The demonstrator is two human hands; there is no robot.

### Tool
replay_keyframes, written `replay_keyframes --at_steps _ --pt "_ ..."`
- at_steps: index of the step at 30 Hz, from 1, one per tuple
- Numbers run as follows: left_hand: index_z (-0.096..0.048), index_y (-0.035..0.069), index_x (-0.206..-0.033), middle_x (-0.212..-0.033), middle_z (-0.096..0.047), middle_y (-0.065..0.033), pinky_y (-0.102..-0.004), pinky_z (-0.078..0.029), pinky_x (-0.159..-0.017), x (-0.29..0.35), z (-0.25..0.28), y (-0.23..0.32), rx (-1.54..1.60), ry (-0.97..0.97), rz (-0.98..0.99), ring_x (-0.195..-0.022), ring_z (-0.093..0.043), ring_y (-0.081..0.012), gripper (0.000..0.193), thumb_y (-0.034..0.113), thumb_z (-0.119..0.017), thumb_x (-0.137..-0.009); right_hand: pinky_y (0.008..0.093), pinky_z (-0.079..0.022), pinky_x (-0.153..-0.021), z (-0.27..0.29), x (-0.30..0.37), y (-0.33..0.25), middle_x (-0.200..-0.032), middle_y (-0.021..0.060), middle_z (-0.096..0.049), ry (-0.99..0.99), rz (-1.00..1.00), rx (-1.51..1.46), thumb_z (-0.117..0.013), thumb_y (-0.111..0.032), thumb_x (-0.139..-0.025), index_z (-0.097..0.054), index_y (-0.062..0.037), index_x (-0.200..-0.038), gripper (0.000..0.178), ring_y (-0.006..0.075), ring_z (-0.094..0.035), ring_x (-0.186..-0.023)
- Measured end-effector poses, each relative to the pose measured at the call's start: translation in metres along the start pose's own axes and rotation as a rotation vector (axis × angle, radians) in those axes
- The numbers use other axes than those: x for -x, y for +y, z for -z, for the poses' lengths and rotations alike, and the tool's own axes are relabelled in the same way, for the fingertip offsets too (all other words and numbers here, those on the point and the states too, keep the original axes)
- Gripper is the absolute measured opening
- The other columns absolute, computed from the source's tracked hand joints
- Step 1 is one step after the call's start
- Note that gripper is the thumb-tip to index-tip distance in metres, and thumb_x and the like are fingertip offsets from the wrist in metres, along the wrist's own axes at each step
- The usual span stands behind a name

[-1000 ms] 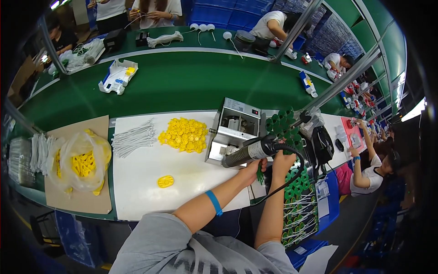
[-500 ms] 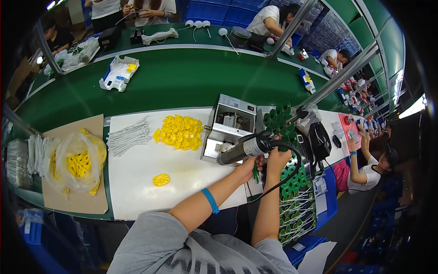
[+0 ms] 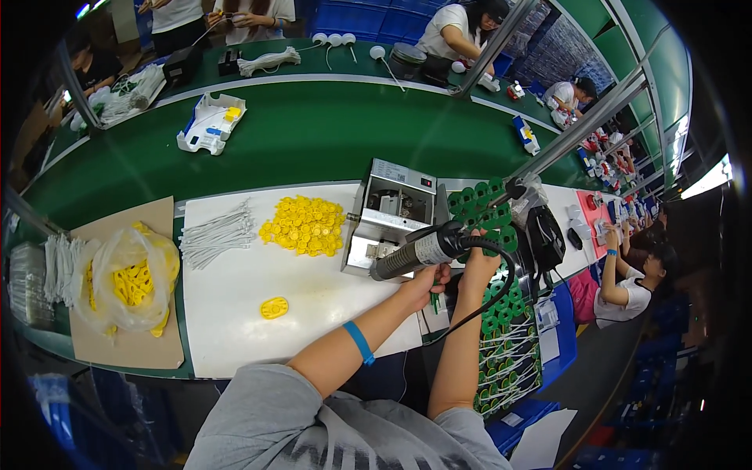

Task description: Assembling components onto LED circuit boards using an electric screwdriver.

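My left hand [image 3: 427, 285] is closed beside a steel-boxed machine [image 3: 399, 205], its fingers curled. A narrow green piece [image 3: 435, 301] shows just beneath the fingers; whether it is gripped I cannot make out. My right hand [image 3: 479, 268] is closed next to it, at the edge of the round green circuit boards [image 3: 475, 200]. Its fingertips are partly covered by a black cable, and what they hold is hidden. Above both hands hangs a grey-and-black cylindrical tool [image 3: 415, 254] with that thick cable.
On the white worktop lie yellow plastic parts [image 3: 304, 225], white cable ties [image 3: 217, 235] and a single yellow oval part [image 3: 274, 308]. A bag of yellow pieces [image 3: 129, 282] sits left. Boards with white wires [image 3: 509, 364] lie right. Behind runs a green conveyor [image 3: 313, 129]; co-workers sit around.
The white-and-blue housing on the conveyor has slid a little to the right. Less of the green piece shows below my left hand, whose fingers have shifted. My arms stay nearly in place.
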State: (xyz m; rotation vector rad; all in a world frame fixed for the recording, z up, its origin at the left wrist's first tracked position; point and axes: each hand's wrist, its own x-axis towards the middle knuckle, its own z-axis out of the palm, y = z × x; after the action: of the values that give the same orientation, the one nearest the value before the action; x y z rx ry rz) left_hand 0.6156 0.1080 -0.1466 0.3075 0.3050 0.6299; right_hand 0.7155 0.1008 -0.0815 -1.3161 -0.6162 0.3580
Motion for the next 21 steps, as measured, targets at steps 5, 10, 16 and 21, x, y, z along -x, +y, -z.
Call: replay_keyframes --at_steps 5,10,16,21 --pt "-0.057 0.01 -0.104 -0.072 -0.047 0.002 -0.0182 -0.025 -0.044 0.005 -0.001 0.0 -0.058 0.003 0.013 -0.06 -0.042 -0.0064 0.032 0.041 -0.054 -0.101 0.0272 -0.048 -0.08 0.002 0.003 -0.017 -0.105 0.0061 -0.065 -0.053 0.045 0.055 -0.073 -0.009 -0.089 -0.062 0.0016 -0.116 0.031 0.0143 -0.061 -0.09" --pt "-0.057 0.01 -0.102 -0.071 -0.047 0.0025 -0.0178 -0.024 -0.044 0.006 0.006 0.003 -0.06 -0.04 -0.01 -0.06 -0.043 -0.006 0.032 0.042 -0.057 -0.1 0.028 -0.048 -0.088 0.003 -0.01 -0.06 -0.11 0.0114 -0.066 -0.006 0.264 0.147 -0.071 -0.015 -0.091 -0.056 0.0019 -0.123 0.039 0.0168 -0.063 -0.097" --pt "-0.053 0.01 -0.091 -0.071 -0.048 0.0012 -0.0182 -0.025 -0.042 0.009 0.0 0.007 -0.069 -0.042 0.024 -0.059 -0.044 -0.0063 0.034 0.043 -0.06 -0.098 0.0237 -0.047 -0.068 0.047 -0.051 -0.045 -0.083 0.0075 -0.072 -0.05 0.309 0.471 -0.064 -0.013 -0.095 -0.061 0.0019 -0.117 0.026 0.0088 -0.063 -0.075" --pt "-0.054 0.009 -0.09 -0.071 -0.048 0.0005 -0.0185 -0.027 -0.043 0.01 0.005 0.004 -0.072 -0.003 0.009 -0.059 -0.045 -0.0067 0.037 0.044 -0.06 -0.097 0.028 -0.05 -0.075 0.051 -0.042 -0.046 -0.093 0.0103 -0.073 -0.062 0.175 0.496 -0.067 -0.015 -0.092 -0.065 0.0045 -0.112 0.029 0.0136 -0.067 -0.083"
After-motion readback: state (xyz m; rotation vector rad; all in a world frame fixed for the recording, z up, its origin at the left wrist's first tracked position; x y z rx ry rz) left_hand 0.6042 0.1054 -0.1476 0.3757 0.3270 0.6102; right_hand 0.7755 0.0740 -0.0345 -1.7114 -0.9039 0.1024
